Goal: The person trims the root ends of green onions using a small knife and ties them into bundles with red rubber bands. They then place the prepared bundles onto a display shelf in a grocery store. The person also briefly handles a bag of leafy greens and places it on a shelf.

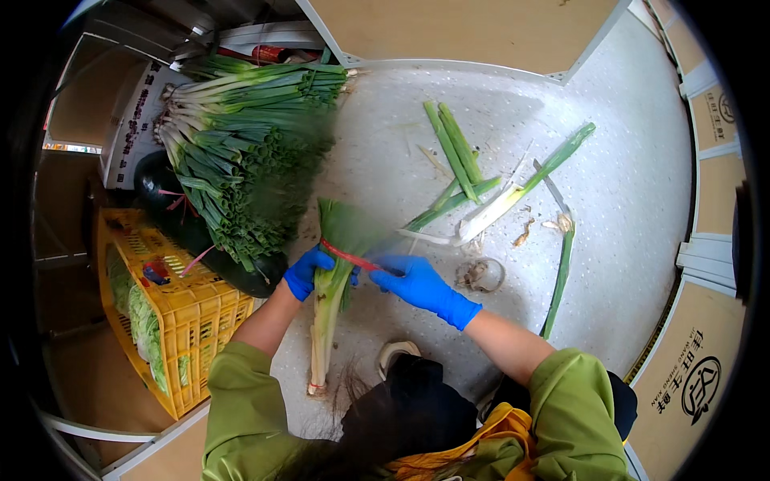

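Both of my hands wear blue gloves. A bundle of large green onions (pixel 329 288) stands out before me, its green tops pointing away and its white root ends towards my feet. My left hand (pixel 310 272) grips this bundle from the left side. A red tie band (pixel 343 255) crosses the bundle's upper part, and my right hand (pixel 415 282) pinches the band's right end. Another narrow red band (pixel 317 385) circles the stems near the roots. Blur covers part of the green tops.
Several green onions are piled (pixel 240 150) at left, by dark green winter melons (pixel 228 264) and a yellow plastic crate (pixel 204 318) holding cabbages (pixel 143 327). Loose leaves (pixel 457 150), a trimmed stalk (pixel 493 213) and scraps lie on the speckled floor (pixel 625 198). Panels (pixel 469 30) border it.
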Action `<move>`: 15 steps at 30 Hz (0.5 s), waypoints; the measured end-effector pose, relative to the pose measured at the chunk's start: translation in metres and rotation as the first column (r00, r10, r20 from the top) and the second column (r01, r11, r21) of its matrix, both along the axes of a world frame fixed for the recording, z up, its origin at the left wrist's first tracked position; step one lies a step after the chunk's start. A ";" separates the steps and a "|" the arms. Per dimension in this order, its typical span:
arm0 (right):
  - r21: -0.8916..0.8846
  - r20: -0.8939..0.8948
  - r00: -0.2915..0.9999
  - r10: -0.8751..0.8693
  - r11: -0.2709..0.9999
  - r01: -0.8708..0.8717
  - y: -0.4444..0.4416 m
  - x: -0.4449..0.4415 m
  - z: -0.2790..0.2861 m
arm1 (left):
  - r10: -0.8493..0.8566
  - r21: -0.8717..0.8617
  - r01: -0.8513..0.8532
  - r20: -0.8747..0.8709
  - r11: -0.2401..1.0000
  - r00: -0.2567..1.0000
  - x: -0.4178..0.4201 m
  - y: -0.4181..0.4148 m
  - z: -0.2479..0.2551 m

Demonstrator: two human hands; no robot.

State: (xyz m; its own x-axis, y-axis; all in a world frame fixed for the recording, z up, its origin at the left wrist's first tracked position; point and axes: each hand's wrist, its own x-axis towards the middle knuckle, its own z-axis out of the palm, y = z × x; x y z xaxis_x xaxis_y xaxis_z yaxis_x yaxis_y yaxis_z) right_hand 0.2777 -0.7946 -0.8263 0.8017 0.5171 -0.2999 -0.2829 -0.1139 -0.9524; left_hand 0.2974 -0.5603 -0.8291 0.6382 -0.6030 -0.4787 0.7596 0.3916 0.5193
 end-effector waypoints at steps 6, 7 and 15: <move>-0.063 -0.124 0.992 0.025 0.997 -0.033 0.000 0.007 -0.007 | -0.019 -0.001 0.019 -0.013 1.000 1.000 -0.002 0.000 -0.002; -0.043 -0.158 0.987 -0.008 0.999 0.001 0.001 0.007 -0.011 | -0.034 0.004 0.034 -0.009 0.999 0.999 -0.001 -0.004 0.003; 0.064 -0.310 0.940 -0.143 0.983 0.171 -0.003 0.018 -0.013 | -0.149 0.263 0.145 -0.004 0.954 0.989 -0.004 -0.033 0.026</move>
